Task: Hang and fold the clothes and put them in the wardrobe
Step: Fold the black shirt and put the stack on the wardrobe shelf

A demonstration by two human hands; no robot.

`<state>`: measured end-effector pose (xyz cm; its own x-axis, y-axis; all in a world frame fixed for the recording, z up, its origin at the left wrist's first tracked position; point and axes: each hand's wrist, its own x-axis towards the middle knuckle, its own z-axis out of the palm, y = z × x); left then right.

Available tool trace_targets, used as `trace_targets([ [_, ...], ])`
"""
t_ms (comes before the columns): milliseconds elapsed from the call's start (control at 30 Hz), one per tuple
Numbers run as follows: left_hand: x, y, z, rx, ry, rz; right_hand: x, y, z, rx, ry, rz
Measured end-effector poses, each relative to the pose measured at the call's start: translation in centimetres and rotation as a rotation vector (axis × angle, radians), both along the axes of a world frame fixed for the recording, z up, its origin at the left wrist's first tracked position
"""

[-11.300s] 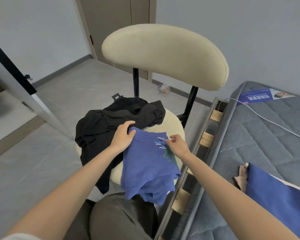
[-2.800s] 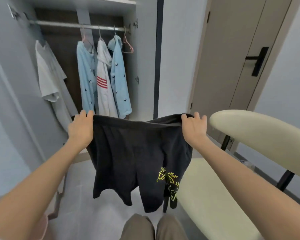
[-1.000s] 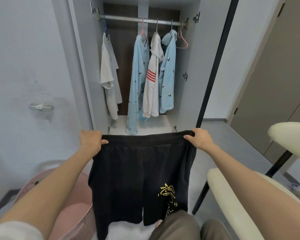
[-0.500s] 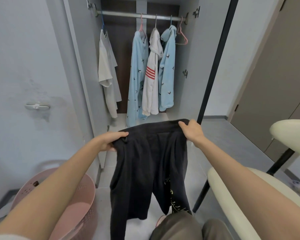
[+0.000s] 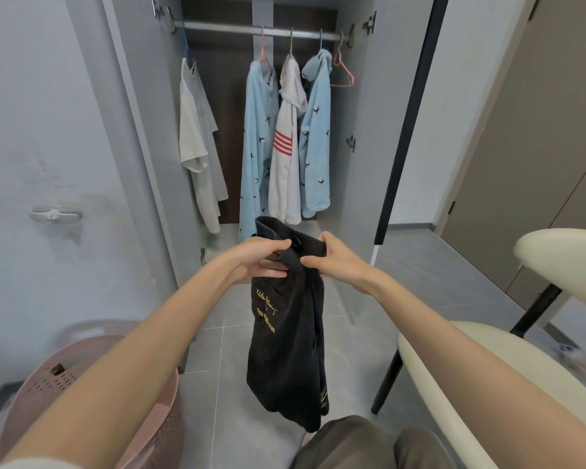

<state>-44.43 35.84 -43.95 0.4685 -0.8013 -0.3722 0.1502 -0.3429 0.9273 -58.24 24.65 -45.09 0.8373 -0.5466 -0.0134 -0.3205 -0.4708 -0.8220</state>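
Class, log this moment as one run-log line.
step: folding | left hand: grips black shorts waistband | right hand: grips waistband | shorts: halved, hanging before open wardrobe | pink hanger: empty

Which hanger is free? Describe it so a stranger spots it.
Look in the open wardrobe, along the metal rail. The pink hanger hangs at the rail's right end, beside the light blue garment. Unlike its neighbours, it carries no clothing.

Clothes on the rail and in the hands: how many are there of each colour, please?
White: 2, T-shirt and hoodie
Light blue: 2, left blue garment and right blue garment
Black: 1, shorts
Total: 5
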Motion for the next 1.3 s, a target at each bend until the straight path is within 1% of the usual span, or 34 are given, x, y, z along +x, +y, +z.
trace_targets([
  [133,-0.4,-0.5,0.7,0.073,-0.129,-0.053,-0.7,0.5,-0.3,-0.038,0.033,0.022],
  [233,-0.9,-1.0,1.2,0.081,-0.192,-0.077,-0.6,1.1,-0.7,-0.174,-0.045,-0.091],
  [300,-1.3,-1.2,1.8,0.056,-0.154,-0.090,-0.8,1.1,-0.7,-0.201,-0.129,-0.171],
  [333,-1.3,-1.2,2.0,0.039,-0.135,-0.089,-1.0,0.9,-0.6,-0.182,-0.165,-0.198],
  [367,-1.2,-1.2,2.0,0.028,-0.153,-0.079,-1.3,0.6,-0.5,-0.141,-0.199,-0.222],
  [467,0.0,-0.9,0.7,-0.031,-0.324,0.068,-2.4,-0.4,0.4,0.031,-0.294,-0.270],
  [533,0.6,-0.6,-0.6,-0.082,-0.368,0.143,-3.1,-0.8,1.3,0.092,-0.345,-0.266],
  [667,0.6,-0.5,-2.5,-0.094,-0.319,0.040,-4.1,-1.4,3.3,0.180,-0.440,-0.232],
  [767,0.1,-1.0,-2.5,-0.141,-0.222,-0.038,-4.6,-1.8,4.4,0.211,-0.477,-0.215],
  [867,0.2,-1.6,-2.1,-0.190,-0.213,-0.012,-5.4,-2.4,5.4,0.213,-0.518,-0.250],
  [967,0.4,-2.6,-1.1,-0.270,-0.286,0.083,-6.7,-3.4,6.4,0.172,-0.506,-0.320],
  [1067,-0.4,-3.8,0.7,-0.322,-0.347,0.118,-7.8,-4.4,7.2,0.127,-0.472,-0.377],
  [1233,-1.5,-5.8,2.9,-0.303,-0.405,0.064,-8.9,-6.5,7.5,-0.066,-0.406,-0.470],
  [1300,-1.6,-7.0,2.8,-0.255,-0.455,0.032,-9.2,-7.9,7.3,-0.135,-0.292,-0.468],
])
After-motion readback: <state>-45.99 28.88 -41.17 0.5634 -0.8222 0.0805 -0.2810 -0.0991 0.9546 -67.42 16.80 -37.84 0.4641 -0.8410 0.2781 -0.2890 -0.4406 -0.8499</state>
